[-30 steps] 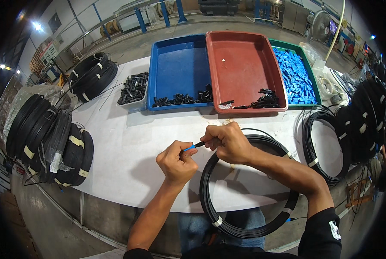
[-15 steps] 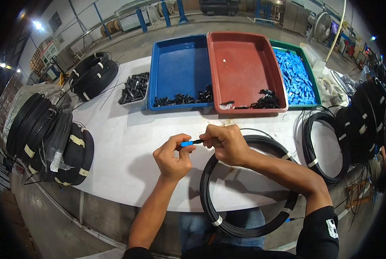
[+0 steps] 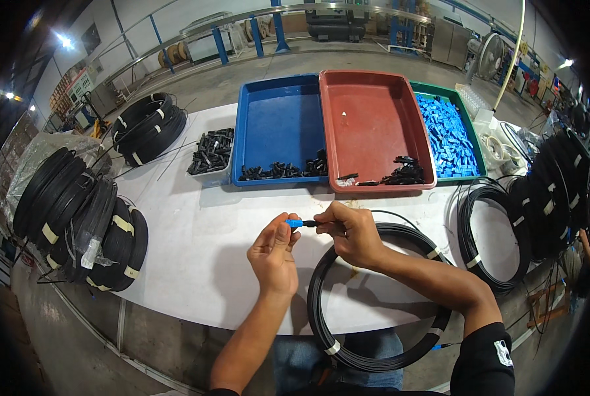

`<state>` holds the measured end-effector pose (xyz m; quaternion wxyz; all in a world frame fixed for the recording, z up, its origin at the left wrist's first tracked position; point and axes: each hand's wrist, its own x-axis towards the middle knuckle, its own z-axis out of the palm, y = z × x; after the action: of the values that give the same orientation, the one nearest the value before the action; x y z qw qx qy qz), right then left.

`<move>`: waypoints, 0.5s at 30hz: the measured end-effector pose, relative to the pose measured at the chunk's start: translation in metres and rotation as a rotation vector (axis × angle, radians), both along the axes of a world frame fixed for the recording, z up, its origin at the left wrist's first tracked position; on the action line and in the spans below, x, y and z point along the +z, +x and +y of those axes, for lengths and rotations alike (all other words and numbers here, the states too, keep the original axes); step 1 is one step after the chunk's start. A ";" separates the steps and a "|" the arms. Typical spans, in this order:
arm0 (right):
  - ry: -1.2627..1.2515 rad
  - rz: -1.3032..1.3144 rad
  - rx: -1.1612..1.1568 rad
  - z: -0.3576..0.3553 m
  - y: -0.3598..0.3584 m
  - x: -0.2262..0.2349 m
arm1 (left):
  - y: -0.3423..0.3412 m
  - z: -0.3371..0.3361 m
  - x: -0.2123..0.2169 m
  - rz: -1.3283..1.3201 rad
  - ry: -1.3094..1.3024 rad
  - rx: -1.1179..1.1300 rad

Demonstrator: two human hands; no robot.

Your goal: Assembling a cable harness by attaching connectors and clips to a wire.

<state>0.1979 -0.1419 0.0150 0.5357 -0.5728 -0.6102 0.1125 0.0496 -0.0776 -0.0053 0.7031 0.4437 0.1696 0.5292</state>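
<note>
A small blue fibre connector [image 3: 295, 224] is pinched between the thumb and fingers of my left hand [image 3: 273, 264]. From its right end comes a short black boot [image 3: 309, 224], gripped by the closed fingertips of my right hand [image 3: 353, 236]. The two hands meet above the white table, with the connector lying roughly level between them. Under my right forearm lies a coil of black cable [image 3: 317, 297], bound with white tape and overhanging the table's near edge. One cable end loops up behind my right hand. Another blue connector [image 3: 437, 347] shows beside the coil's lower right.
Across the far side stand a tub of black parts [image 3: 211, 152], a blue tray [image 3: 278, 132] and a red tray [image 3: 374, 132] with black pieces, and a green tray [image 3: 478, 132] of blue connectors. More cable coils [image 3: 64, 211] stack left; another coil [image 3: 470, 241] lies right.
My view has tilted, so the table and trays sit lower in the picture. My left hand has turned more upright, showing more of its palm, still holding the connector.
</note>
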 end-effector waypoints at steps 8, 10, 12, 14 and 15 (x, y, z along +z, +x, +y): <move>0.156 -0.230 -0.081 -0.001 -0.003 -0.003 | 0.004 0.006 0.002 0.092 -0.176 0.123; 0.126 -0.268 -0.051 -0.001 -0.001 0.001 | -0.011 0.021 0.004 0.529 0.290 0.152; 0.093 -0.306 -0.026 -0.003 0.000 0.003 | -0.019 0.027 0.012 0.599 0.413 0.174; 0.027 -0.351 -0.010 -0.002 0.004 0.001 | -0.023 0.029 0.022 0.700 0.553 0.159; 0.023 -0.348 -0.014 -0.002 0.006 0.000 | -0.025 0.028 0.029 0.780 0.701 0.184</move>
<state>0.2040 -0.1436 0.0147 0.4293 -0.5818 -0.6908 0.0010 0.0250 -0.0498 0.0239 0.3480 0.7991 0.2696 0.4095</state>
